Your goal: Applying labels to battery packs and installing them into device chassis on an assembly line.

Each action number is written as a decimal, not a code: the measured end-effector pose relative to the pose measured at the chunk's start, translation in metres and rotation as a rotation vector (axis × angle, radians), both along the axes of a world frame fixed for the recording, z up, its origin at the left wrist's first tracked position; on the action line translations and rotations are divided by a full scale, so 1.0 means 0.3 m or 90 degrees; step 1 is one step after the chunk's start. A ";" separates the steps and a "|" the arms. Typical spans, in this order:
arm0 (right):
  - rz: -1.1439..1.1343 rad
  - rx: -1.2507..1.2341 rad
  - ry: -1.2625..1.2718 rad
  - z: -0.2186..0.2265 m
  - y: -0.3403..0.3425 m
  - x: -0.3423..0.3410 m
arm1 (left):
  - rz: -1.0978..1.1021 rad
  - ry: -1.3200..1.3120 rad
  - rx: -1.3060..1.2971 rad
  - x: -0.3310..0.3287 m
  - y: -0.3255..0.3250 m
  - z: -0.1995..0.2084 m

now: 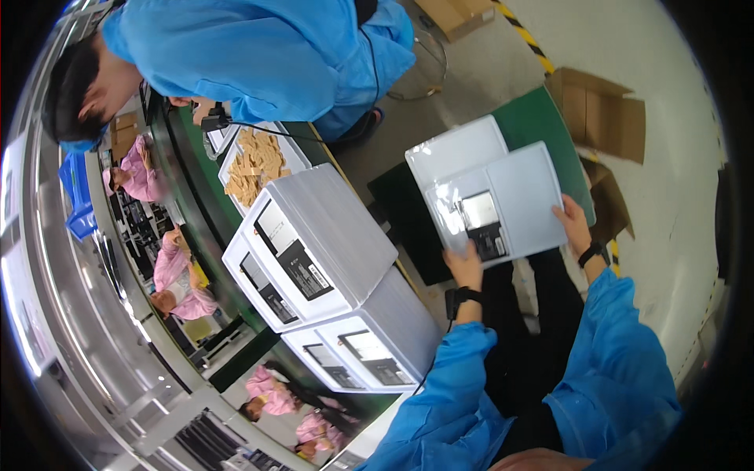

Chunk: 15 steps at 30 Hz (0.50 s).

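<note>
Between my hands is a white plastic tray (528,188) with a flat silver-and-black battery pack (483,224) lying in one compartment. My left hand (465,267) is closed on its near left corner, next to the pack. At the right-hand edge, my right hand (575,222) grips the rim, thumb on top and the other fingers partly hidden underneath. Another white tray (455,149) lies partly under the held one, on a green tabletop (542,118). Both wrists carry dark bands.
Tall stacks of white trays (338,235) with battery packs on top stand to my left on a green bench. Beyond them a tray holds many tan pieces (258,161). A co-worker in blue (259,63) leans over the bench's far end. Open cardboard boxes (601,114) sit on the floor at right.
</note>
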State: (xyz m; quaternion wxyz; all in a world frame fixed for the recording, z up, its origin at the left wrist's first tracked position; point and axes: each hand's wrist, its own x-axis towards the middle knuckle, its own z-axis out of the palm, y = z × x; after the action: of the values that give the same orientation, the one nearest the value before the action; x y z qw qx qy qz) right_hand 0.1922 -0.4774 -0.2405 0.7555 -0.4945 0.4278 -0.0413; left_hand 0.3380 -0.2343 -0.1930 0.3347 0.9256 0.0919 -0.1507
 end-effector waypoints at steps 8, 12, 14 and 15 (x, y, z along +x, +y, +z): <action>0.038 -0.016 0.007 0.136 -0.048 -0.041 | 0.022 0.069 0.019 -0.056 0.134 -0.104; 0.054 -0.042 0.011 0.190 -0.073 -0.047 | 0.114 0.141 -0.069 -0.070 0.090 -0.014; 0.039 -0.027 -0.012 0.274 -0.100 -0.048 | 0.130 0.150 -0.121 -0.082 0.063 0.077; 0.031 -0.012 -0.020 0.320 -0.120 -0.048 | 0.107 0.104 -0.108 -0.104 0.062 0.110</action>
State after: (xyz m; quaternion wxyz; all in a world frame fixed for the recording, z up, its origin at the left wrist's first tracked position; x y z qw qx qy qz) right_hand 0.1779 -0.5133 -0.1446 0.7584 -0.5110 0.4031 -0.0349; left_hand 0.3067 -0.2158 -0.1599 0.4147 0.8678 0.1829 -0.2039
